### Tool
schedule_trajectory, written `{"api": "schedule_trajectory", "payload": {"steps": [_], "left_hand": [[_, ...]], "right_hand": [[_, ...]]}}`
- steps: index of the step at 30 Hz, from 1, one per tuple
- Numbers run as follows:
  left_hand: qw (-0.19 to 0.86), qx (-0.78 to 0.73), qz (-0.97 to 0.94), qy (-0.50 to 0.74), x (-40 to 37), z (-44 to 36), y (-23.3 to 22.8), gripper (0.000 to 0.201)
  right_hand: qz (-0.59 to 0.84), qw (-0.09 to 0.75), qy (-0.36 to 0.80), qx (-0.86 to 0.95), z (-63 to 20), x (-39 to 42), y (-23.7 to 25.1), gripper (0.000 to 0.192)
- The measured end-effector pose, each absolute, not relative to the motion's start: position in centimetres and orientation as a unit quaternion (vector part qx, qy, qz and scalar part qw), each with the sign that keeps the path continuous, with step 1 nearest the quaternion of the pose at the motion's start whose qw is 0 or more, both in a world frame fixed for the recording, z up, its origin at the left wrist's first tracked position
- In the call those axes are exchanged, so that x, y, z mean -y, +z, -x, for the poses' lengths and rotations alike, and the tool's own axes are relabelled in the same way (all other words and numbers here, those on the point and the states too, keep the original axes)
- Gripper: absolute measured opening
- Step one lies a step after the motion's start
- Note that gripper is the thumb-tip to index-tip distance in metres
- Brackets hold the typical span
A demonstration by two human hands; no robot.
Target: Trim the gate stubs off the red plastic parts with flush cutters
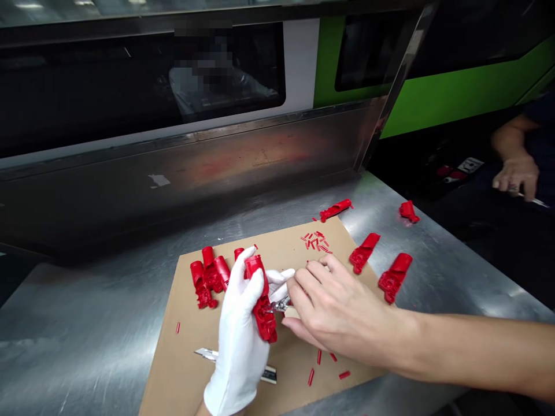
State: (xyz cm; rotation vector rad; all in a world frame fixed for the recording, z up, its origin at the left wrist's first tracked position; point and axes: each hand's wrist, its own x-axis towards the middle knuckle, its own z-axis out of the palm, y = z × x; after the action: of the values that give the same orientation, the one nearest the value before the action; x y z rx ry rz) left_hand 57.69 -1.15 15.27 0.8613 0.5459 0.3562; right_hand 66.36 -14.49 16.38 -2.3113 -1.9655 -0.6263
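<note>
**Red moulded parts being trimmed on a cardboard sheet**

A red plastic part is held upright in the gloved left hand, whose fingers are wrapped around it above the middle of the cardboard sheet. The bare right hand is pressed close against this part from the right; its fingers are curled around a small metal tool, of which only the shiny tip is seen, touching the side of the part. Which kind of tool it is cannot be told.

As a judgement, the work seems to be partly done. A group of red parts is lying together on the sheet just left of the held part, and small red offcuts are scattered near the far edge of the sheet, with a few more near its front edge. Further parts are spread to the right: one at the edge of the sheet, one on the steel table, one behind the sheet and one near the far right edge of the table. Which of these are finished cannot be decided from the view.

A utility knife is lying on the sheet, partly hidden under the left wrist.

No box, tray or bin is seen; the parts are lying loose on the sheet and the table.

At the right, another person's hand is seen, well apart, holding a thin object.
</note>
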Motion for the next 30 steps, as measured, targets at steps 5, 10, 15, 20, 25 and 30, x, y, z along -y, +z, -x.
{"api": "schedule_trajectory", "payload": {"steps": [5,10,15,20,25,30], "left_hand": [[0.837,-0.255,-0.442,0.197,1.1,-57.3,15.0,0.025],[0.824,-0.258,-0.451,0.224,1.3,-57.2,14.4,0.023],[0.820,-0.268,-0.442,0.246,1.4,-57.2,13.6,0.027],[0.839,-0.266,-0.411,0.236,1.8,-57.3,13.4,0.023],[0.833,-0.261,-0.427,0.237,1.6,-57.4,13.2,0.020],[0.839,-0.257,-0.438,0.197,1.4,-58.3,12.7,0.034]], "right_hand": [[0.752,0.033,-0.212,0.623,-65.8,14.1,16.0,0.028],[0.740,0.043,-0.257,0.620,-65.7,13.7,15.3,0.028],[0.730,0.036,-0.273,0.626,-65.6,13.5,14.8,0.029],[0.696,0.021,-0.295,0.654,-65.4,13.7,14.8,0.013],[0.700,0.016,-0.274,0.659,-65.7,13.8,14.7,0.016],[0.757,0.016,-0.187,0.626,-67.0,13.9,14.2,0.036]]}}
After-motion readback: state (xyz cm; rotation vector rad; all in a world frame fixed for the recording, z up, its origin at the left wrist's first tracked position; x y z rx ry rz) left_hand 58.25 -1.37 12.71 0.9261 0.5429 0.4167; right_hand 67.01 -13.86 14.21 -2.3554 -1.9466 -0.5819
